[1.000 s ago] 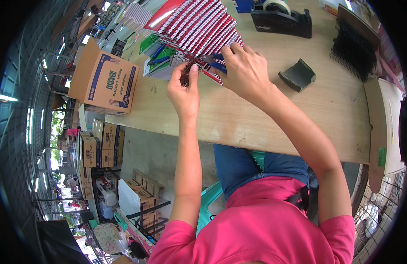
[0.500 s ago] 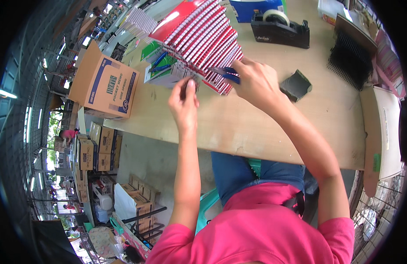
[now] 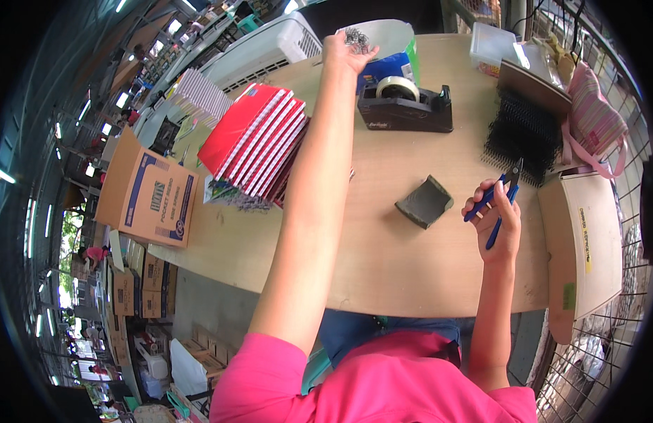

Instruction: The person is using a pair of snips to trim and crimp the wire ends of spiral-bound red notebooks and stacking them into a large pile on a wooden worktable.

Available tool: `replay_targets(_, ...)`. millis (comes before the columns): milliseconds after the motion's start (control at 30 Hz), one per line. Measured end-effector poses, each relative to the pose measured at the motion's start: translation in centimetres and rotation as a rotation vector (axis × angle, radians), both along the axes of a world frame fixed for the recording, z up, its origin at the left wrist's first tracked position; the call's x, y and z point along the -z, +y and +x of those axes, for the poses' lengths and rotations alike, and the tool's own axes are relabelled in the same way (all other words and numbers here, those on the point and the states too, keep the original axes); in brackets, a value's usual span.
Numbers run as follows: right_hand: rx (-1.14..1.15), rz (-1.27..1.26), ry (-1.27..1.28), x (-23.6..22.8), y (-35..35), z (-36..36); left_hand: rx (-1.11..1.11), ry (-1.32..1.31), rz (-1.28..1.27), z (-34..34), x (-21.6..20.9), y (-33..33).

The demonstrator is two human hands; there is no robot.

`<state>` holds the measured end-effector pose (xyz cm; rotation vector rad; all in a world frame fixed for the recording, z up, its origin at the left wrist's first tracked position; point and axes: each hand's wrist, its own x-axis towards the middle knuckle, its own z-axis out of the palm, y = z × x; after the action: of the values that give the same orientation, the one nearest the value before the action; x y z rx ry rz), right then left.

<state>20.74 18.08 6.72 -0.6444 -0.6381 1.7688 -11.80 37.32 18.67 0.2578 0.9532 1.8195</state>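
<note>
Both hands have left the notebooks: the left hand [image 3: 346, 51] now reaches far across the counter [image 3: 383, 261], the right hand [image 3: 497, 227] has drawn back with the pliers [image 3: 497, 201].

Left fingers are curled loosely around a small tangle of silvery wire bits over a pale tub [image 3: 383, 34], just behind the tape dispenser [image 3: 405, 106]; how tightly they close I cannot tell. Right fingers are wrapped around the blue-handled pliers, tips up. To drop the scraps cleanly, I judge the palm should tip right over the tub, pliers kept pointed away. Red notebooks [image 3: 256, 144] with white wire spines lie fanned at the left; black comb bindings [image 3: 518, 134] bristle at the right; a dark curved block [image 3: 425, 202] sits on smooth pale wood.
</note>
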Motion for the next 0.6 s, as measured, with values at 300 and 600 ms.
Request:
replay_targets(300,0.081,0.529,-0.506,-1.1,1.3,-2.3,0.078,0.839,0.437,11.7,5.6,-19.8)
replay_targets(600,0.098,1.291,-1.069,-4.4,-4.2,-15.6,-0.662,0.958,0.056,2.6,7.8,-37.1)
